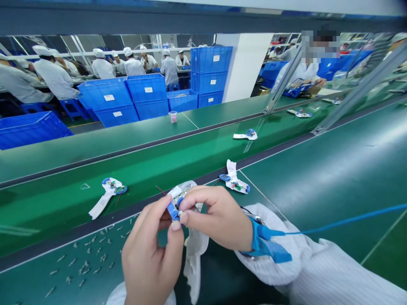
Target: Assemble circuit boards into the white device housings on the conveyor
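In front of me I hold an opened white gun-shaped housing, which looks like half of a handheld thermometer, with its handle hanging down. My left hand is closed on it, index finger and thumb gripping the blue part at its head. A thin red wire sticks out past the left fingertips. My right hand pinches at the inside of the head, close to a small blue piece; what lies between its fingertips is mostly hidden. A blue wrist strap with a cord goes round my right wrist.
Several small metal parts lie scattered on the bench at left. Similar opened units lie on the green conveyor belt, one at left, another farther off. One more unit rests by the belt edge. Metal posts rise beyond.
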Motion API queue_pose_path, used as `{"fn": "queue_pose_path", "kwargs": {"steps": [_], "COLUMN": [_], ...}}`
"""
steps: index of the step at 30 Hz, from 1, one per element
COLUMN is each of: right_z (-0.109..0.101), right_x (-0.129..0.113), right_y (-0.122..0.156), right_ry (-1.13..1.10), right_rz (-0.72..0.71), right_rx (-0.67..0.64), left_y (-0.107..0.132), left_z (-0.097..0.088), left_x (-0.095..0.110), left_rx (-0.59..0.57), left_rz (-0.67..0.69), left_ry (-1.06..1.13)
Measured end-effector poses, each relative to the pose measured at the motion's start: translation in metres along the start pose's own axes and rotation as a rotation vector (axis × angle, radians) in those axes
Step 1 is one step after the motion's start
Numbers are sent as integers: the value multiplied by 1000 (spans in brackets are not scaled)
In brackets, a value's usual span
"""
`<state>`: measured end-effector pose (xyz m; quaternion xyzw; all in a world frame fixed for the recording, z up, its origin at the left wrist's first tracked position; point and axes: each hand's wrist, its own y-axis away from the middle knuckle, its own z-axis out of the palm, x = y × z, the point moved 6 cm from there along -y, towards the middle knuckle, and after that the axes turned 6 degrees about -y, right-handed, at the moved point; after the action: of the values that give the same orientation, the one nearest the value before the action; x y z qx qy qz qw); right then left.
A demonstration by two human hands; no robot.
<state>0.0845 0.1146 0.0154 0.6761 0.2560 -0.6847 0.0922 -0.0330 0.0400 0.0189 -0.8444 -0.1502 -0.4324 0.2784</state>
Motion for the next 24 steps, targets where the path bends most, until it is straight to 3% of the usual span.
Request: {"fn": "queue_pose_path", "kwargs": {"steps": [4,7,11,17,24], "right_z": [0,0,-11,-37,3], "right_x": [9,11,15,15,-25], "right_y": [-3,-5,-11,-16,2], "right_ry": [-128,-171,-135,180,230], "right_rz": [41,40,28,-53,-477], "right_rx": [-38,-98,-71,86,-322], "left_y": [-3,-4,-3,-1,-10], "left_z": [3,8,9,11,23], "left_x": [-5,-10,-19,-32,-44], "left_rx": [-128,-221,-196,-139,-172], "left_rz": [41,-14,-222,-479,-512], "left_ry": [-3,93,244,397,657]}}
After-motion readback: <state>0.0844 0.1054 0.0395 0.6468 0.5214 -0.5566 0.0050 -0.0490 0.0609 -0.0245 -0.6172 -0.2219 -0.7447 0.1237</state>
